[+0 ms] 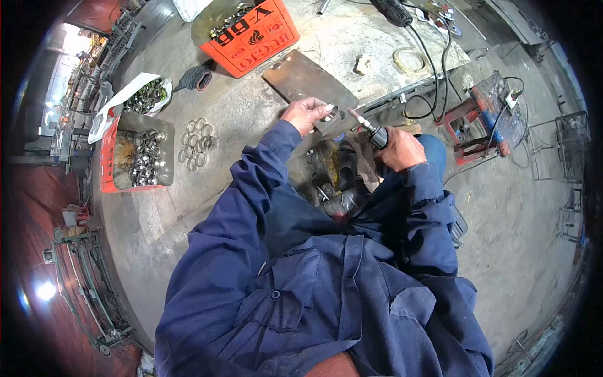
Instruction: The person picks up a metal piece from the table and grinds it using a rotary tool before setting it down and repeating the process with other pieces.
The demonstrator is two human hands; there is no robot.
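My left hand pinches a small metal ring above the near edge of a flat metal plate. In my right hand is a die grinder, fingers wrapped round its body. The grinder's pinkish, tapered grinding bit points up and left toward the ring, with a small gap between them. Several similar metal rings lie grouped on the work surface to the left of my left arm.
A red-sided container of small metal parts stands at left, a white bag of parts behind it. An orange container is at the back. Nearby are a dark glove, tape roll, black cable and red metal stand.
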